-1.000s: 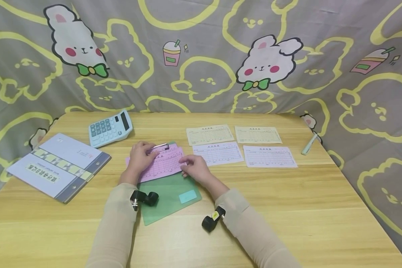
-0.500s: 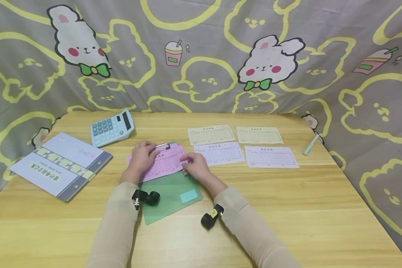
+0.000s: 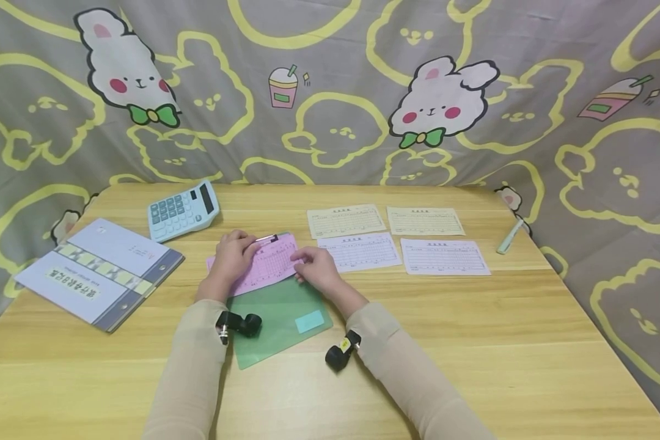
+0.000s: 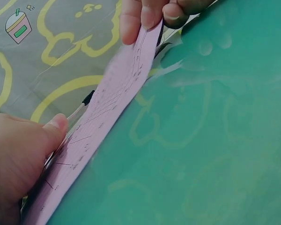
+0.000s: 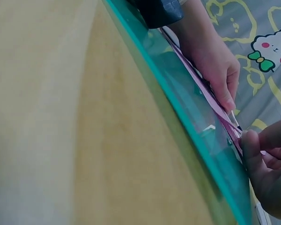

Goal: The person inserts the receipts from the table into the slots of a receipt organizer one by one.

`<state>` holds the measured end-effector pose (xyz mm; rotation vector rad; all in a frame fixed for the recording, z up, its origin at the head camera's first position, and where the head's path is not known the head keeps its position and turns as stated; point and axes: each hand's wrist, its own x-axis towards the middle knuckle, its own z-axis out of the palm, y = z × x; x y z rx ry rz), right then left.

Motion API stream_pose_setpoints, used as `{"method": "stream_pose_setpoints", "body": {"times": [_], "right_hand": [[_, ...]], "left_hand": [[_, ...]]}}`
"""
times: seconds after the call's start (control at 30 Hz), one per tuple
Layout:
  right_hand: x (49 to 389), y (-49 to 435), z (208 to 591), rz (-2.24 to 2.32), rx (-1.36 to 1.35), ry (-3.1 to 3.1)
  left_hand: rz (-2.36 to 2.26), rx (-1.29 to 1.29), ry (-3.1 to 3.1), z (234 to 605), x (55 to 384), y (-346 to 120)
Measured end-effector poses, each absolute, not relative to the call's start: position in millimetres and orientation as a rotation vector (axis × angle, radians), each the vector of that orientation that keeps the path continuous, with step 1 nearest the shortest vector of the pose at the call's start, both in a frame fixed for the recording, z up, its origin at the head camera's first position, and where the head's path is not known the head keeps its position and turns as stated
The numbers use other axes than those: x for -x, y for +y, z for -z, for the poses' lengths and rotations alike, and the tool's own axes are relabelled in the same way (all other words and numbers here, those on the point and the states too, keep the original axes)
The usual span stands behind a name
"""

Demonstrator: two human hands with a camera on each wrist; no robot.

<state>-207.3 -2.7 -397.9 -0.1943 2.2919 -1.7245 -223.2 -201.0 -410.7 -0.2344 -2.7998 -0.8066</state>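
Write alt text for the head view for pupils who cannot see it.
A person's right hand pinches the edge of pink paper on a green clipboard while the left hand grips it at the clip. On the table, two yellowish slips lie behind two whitish slips to the right, then a pen; a calculator and a book lie to the left.

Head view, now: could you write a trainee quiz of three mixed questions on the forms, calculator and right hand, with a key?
1. Count: how many loose forms lie in the two rows?
2. True or false: the blue calculator lies left of those rows.
3. Choose: what does the right hand pinch? A: journal; B: pink form; C: sleeve.

Key: 1: four; 2: true; 3: B.
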Motion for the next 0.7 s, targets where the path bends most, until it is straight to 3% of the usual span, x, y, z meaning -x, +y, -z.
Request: {"method": "stream_pose_setpoints", "body": {"times": [0.7], "right_hand": [[219.0, -11.0, 397.2, 1.686, 0.072, 2.280]], "left_hand": [[0.840, 0.217, -2.804, 409.0, 222.8, -200.5]]}}
